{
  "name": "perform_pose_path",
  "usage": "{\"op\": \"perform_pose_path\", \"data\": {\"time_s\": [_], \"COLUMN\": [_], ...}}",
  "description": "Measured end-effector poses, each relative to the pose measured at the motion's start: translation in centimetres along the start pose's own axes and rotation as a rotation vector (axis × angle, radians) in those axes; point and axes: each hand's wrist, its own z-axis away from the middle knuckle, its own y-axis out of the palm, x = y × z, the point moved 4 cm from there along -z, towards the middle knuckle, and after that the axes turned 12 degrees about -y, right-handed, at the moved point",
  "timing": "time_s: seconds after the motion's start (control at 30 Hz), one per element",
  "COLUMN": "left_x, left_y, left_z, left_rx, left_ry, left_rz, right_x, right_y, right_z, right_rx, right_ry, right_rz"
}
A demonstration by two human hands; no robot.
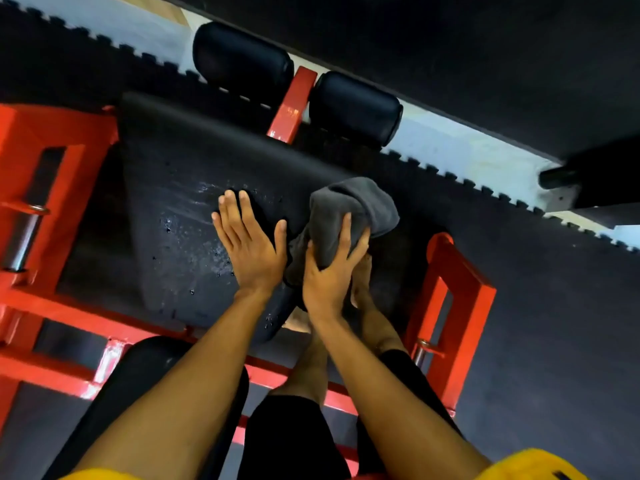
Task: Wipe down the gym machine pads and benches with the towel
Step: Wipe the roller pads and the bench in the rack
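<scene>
L hand (247,247) lies flat on the black pad (166,174) nr its right edge, fingers straight & slightly spread. R hand (329,271) grips the bunched grey towel (353,206) at pad's right edge, fingers curled round it. Droplets (168,229) dot the pad; 2 roller pads (242,53) sit beyond its far edge.

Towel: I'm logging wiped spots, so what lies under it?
The towel bunches over the right edge of the black pad, gripped by the right hand. The pad beneath it is covered, so wet or dry cannot be told. Droplets show beside it.
</scene>
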Motion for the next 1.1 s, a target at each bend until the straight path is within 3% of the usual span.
{"op": "perform_pose_path", "data": {"time_s": [0.23, 0.5, 0.73, 0.83, 1.0, 1.1], "left_x": [-0.2, 0.0, 0.1, 0.1, 0.2, 0.8], "left_y": [0.1, -0.2, -0.1, -0.4, -0.7, -0.7], "left_z": [0.0, 0.2, 0.2, 0.3, 0.2, 0.1], "left_rx": [-0.021, 0.009, -0.004, -0.034, -0.101, -0.16], "left_ry": [-0.012, -0.082, -0.112, -0.169, -0.299, -0.484], "left_rz": [0.076, 0.188, 0.202, 0.281, 0.363, 0.396], "right_x": [2.4, 0.0, 4.9, 5.6, 2.8, 2.6], "right_y": [0.1, -3.6, 3.1, 3.5, -2.0, -2.3], "right_z": [-8.4, -6.2, -12.6, -11.5, -9.7, -10.1], "right_rx": [0.083, 0.548, 0.619, 0.649, 0.823, 0.843], "right_ry": [-0.383, -0.984, -0.79, -0.953, -1.413, -1.462], "right_rz": [0.589, 0.842, 0.899, 0.929, 0.927, 0.962]}}
